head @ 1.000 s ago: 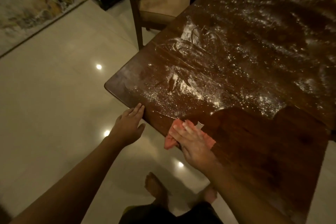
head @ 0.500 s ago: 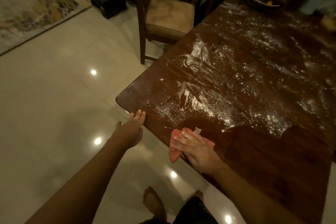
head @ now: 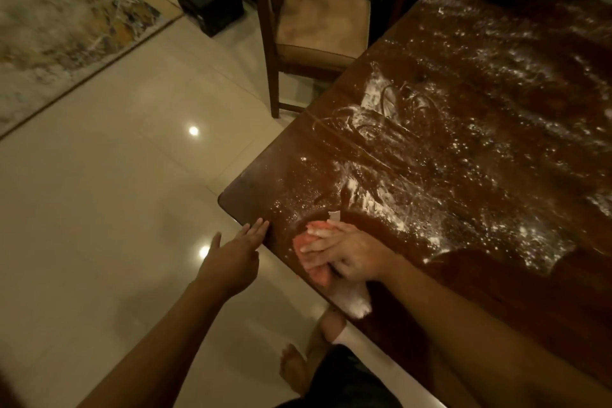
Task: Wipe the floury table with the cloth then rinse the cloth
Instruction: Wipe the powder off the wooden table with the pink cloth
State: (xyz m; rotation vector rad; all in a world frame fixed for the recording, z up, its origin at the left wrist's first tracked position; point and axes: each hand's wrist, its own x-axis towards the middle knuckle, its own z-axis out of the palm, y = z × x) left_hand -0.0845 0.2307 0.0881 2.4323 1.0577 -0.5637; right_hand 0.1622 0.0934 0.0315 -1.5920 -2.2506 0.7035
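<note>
Head view: right hand (head: 344,255) has dragged the cloth (head: 314,243) back to the worktop (head: 496,291) edge, palm pressed flat on it; flour now piles, seemingly, behind its wrist. Left hand (head: 236,252) stays open, empty, beside the corner.

Open tabletop (head: 496,275); chair (head: 321,30) beyond corner.
</note>
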